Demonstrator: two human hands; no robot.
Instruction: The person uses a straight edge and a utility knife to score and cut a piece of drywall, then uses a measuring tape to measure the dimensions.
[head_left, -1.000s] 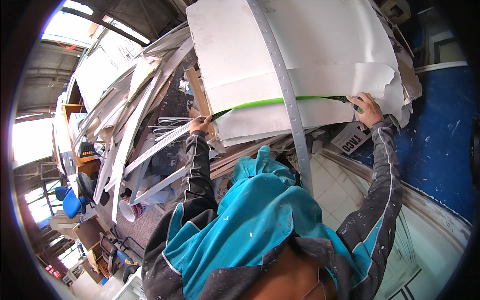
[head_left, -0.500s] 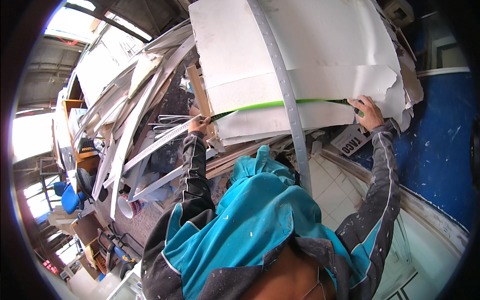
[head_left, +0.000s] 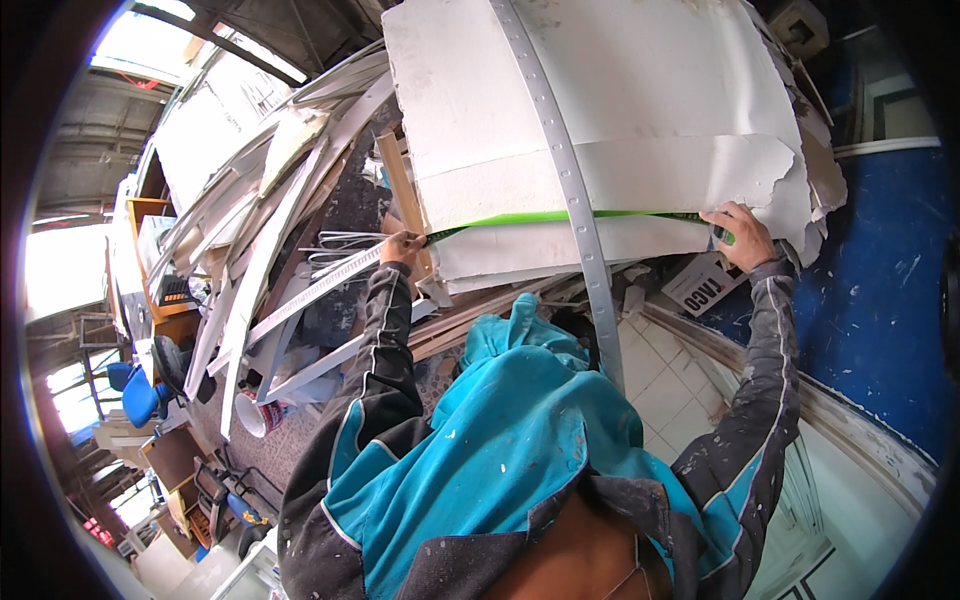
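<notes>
A green tape measure blade is drawn out across a worn white board, close to its near edge. My left hand pinches the blade's left end at the board's left edge. Towards the board's right side, my right hand is closed around the tape measure's case, mostly hidden by the fingers. A grey metal strip with a row of holes runs lengthwise over the board, crossing the blade. Near the right corner the board's surface is torn and peeling.
Long white and metal strips lie in a heap at the left, beside a wooden batten. A white bucket lies below them. To the right stands a blue panel; a printed sign leans under the board.
My right hand and the tape have shifted slightly nearer to me. The left hand has moved a little to the right, still gripping the blade's end.
</notes>
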